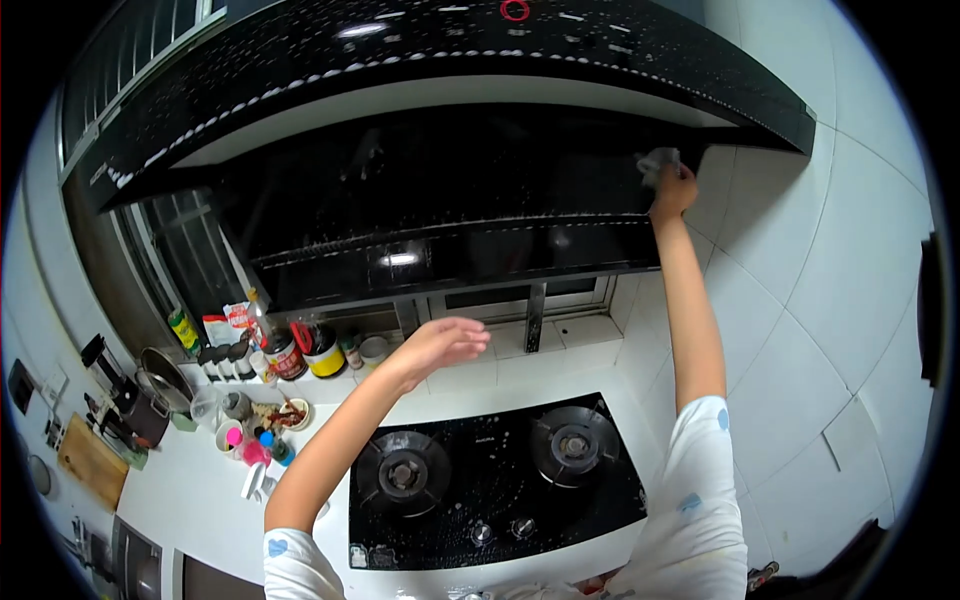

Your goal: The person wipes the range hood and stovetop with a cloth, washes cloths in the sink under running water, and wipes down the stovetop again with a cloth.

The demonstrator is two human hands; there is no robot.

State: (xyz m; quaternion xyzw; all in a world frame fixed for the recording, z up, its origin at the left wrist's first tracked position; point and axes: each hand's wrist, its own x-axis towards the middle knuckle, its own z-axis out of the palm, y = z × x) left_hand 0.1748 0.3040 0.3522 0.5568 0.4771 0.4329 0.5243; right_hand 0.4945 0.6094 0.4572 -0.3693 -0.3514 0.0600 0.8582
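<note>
At six o'clock lies the black stove [490, 470]. Beyond it, near the clock's centre, the left hand [440, 348] hangs empty, fingers loosely extended. Farther off, at two o'clock, the right hand [676, 190] grips a greyish cloth [653, 162] against the white-speckled range hood [480, 165].

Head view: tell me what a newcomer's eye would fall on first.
Probably the big black range hood, flecked with white specks across the top of the picture. Next, the right hand with a greyish cloth at the hood's right end. Then the open left hand, mid-picture, beyond the black gas stove.
</note>
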